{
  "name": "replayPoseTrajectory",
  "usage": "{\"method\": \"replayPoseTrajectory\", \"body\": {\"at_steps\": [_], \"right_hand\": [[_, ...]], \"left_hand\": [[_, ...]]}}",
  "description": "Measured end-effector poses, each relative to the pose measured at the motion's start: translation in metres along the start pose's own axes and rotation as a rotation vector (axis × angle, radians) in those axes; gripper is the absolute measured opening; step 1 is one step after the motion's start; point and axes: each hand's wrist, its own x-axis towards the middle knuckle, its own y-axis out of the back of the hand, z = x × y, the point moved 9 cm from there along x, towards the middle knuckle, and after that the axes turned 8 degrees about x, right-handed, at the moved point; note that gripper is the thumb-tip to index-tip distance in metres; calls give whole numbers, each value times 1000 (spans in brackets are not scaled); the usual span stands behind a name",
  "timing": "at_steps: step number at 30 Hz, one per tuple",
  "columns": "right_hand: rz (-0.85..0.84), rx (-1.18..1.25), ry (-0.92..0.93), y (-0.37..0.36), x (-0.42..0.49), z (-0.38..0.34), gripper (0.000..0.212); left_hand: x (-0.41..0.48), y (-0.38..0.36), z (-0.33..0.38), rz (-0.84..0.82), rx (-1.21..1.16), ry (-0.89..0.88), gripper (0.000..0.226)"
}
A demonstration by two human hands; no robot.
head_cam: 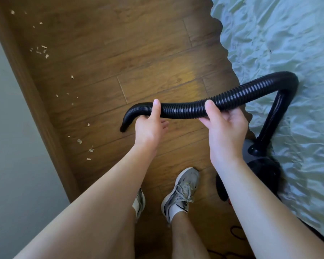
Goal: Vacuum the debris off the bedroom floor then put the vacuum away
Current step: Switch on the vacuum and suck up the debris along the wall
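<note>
A black ribbed vacuum hose [185,109] stretches across the middle of the view, above the wooden floor [105,53]. My left hand [151,126] grips it near its nozzle end [124,127], which droops toward the floor. My right hand [225,128] grips the hose further right. The hose loops over the bed edge and runs down into the dark vacuum body [258,165], partly hidden by my right forearm. Pale debris flakes [40,51] lie scattered along the left side of the floor by the baseboard, with more flakes [90,150] nearer me.
A bed with a wrinkled pale blue cover [288,53] fills the right side. A brown baseboard [32,90] and grey wall [6,128] run along the left. My feet in grey sneakers [181,189] stand on the floor. A dark cord [236,232] lies near the bed.
</note>
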Motion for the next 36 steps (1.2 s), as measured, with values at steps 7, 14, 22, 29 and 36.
{"method": "replayPoseTrajectory", "body": {"at_steps": [7, 14, 22, 29, 36], "right_hand": [[26, -13, -41, 10, -9, 17, 12], [17, -26, -55, 13, -16, 30, 9], [3, -53, -74, 26, -30, 41, 6], [40, 22, -92, 23, -39, 55, 9], [46, -35, -79, 16, -48, 67, 21]], "left_hand": [[10, 11, 9, 64, -60, -51, 40], [19, 23, 7, 134, 26, -38, 43], [22, 46, 16, 202, 43, -82, 45], [18, 64, 23, 265, 209, -193, 79], [24, 76, 36, 295, 331, -295, 84]]}}
